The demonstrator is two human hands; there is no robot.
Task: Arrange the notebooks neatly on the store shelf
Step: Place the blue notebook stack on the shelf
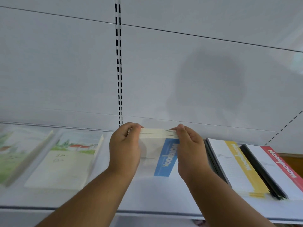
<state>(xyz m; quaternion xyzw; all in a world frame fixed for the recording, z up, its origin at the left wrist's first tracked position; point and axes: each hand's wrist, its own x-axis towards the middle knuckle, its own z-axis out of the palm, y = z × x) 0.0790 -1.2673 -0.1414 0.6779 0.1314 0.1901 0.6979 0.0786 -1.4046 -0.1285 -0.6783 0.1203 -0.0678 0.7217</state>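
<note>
A stack of white notebooks with a blue stripe (161,154) lies on the white shelf (147,194) in front of me. My left hand (125,148) grips the stack's far left corner, fingers curled over the top edge. My right hand (191,149) grips its far right corner the same way. To the right lie a stack with a yellow stripe (236,167) and a stack with a red stripe (278,169), both angled. On the left lie two stacks with painted landscape covers (65,161) (18,151).
The shelf's white back panel (164,71) rises behind the notebooks, with a slotted upright (119,63) in the middle. The shelf's front edge (147,212) runs along the bottom. A brown surface (293,161) shows at the far right.
</note>
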